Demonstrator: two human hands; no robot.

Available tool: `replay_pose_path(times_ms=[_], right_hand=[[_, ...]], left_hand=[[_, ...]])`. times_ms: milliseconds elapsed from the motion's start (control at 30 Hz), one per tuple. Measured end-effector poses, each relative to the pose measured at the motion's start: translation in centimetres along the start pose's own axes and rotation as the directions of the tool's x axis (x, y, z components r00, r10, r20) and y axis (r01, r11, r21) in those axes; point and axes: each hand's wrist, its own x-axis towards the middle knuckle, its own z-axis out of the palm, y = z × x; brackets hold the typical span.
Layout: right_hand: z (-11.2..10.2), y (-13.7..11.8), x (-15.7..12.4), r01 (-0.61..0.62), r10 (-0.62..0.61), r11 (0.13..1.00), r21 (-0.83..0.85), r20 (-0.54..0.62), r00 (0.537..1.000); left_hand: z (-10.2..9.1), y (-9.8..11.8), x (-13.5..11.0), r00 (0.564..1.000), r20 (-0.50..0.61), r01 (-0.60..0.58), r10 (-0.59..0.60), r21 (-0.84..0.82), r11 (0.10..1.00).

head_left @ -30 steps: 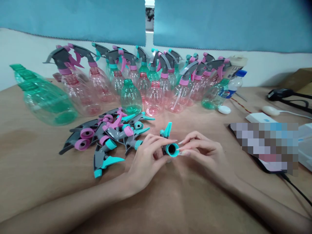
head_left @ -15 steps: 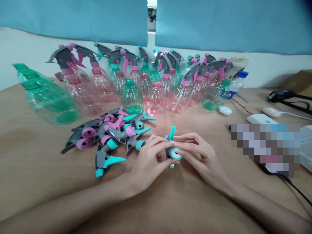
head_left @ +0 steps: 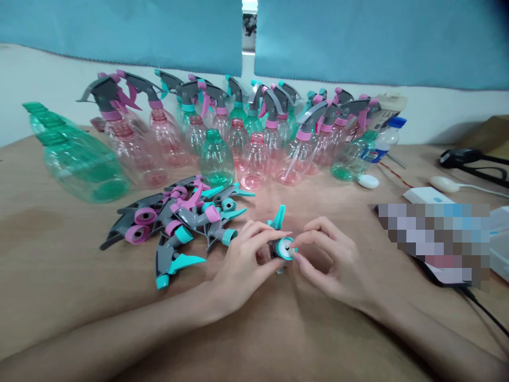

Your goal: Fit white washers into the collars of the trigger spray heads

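My left hand (head_left: 243, 261) is closed around a grey and teal trigger spray head (head_left: 284, 248). The white-lined opening of its collar faces me, and the teal lever points up and away. Close by on the right, my right hand (head_left: 337, 260) has its thumb and fingertips pinched at the rim of the collar. Whether a small piece sits between those fingertips I cannot make out. Loose spray heads (head_left: 193, 215), with pink or teal collars, lie in a heap left of my hands.
Behind the heap stand several clear pink bottles (head_left: 254, 164) and green bottles (head_left: 217, 162), many topped with spray heads. Large green bottles (head_left: 85, 170) are at the left. On the right are a phone-like device (head_left: 449, 276) with a cable, a white mouse (head_left: 443, 183) and a white case (head_left: 368, 181).
My right hand has drawn slightly back from the spray head, its fingers now bent into a pinch at the collar. The left hand keeps its hold in nearly the same spot.
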Motion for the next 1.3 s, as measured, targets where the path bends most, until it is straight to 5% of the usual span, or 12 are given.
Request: replay_pose_path(times_ms=[600,1300], right_hand=[[-0.2,0.1,0.2,-0.093,0.099,0.994,-0.057,0.113,0.989],[0.6,0.0,0.2,-0.019,0.021,0.999,-0.031,0.045,0.999]], left_hand=[[0.2,-0.7,-0.3,0.997,0.026,-0.080,0.078,0.099,0.992],[0.5,-1.2,-0.4,0.986,0.045,-0.167,0.162,0.129,0.977]])
